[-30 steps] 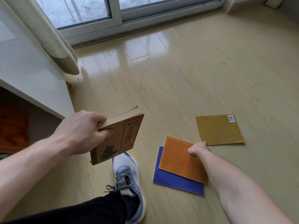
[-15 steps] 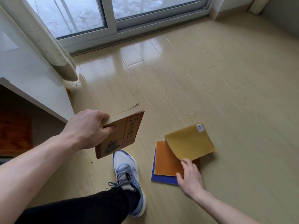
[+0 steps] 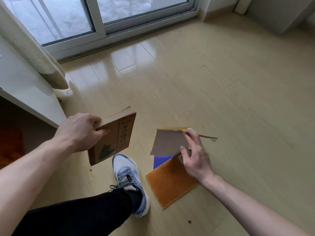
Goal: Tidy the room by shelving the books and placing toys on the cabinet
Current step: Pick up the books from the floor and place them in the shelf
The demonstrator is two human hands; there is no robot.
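Left hand: my left hand (image 3: 80, 132) grips a brown book (image 3: 112, 140) by its spine corner, thumb flat on the front cover, the other fingers curled round the back. I hold it in the air above the floor, tilted, front cover facing up at me.

Brown book cover: dark printed characters run down a strip on its right side, a dark figure sits lower left. Loose fibres stick out past its top edge.

Right hand: my right hand (image 3: 196, 155) pinches the yellow book (image 3: 167, 143), thumb on the grey underside that faces me, fingers curled over the far edge. It is raised and tipped up, with a thin yellow strip and a white label showing along the top.

Orange book: the orange book (image 3: 168, 183) lies flat on the wooden floor (image 3: 221, 92), just below my right hand, partly under my palm.

Blue book: the blue book (image 3: 162, 161) lies under the orange one; only a small piece shows between it and the lifted yellow book.

My foot: a grey and blue sneaker (image 3: 129, 183) stands between the brown book and the orange one, black trouser leg (image 3: 76, 217) above it.

Cabinet: a white cabinet (image 3: 22, 89) stands at the left, with a dark opening below its edge.

Behind: a pale curtain (image 3: 34, 53) hangs beside the cabinet, in front of a sliding glass door (image 3: 95, 16).
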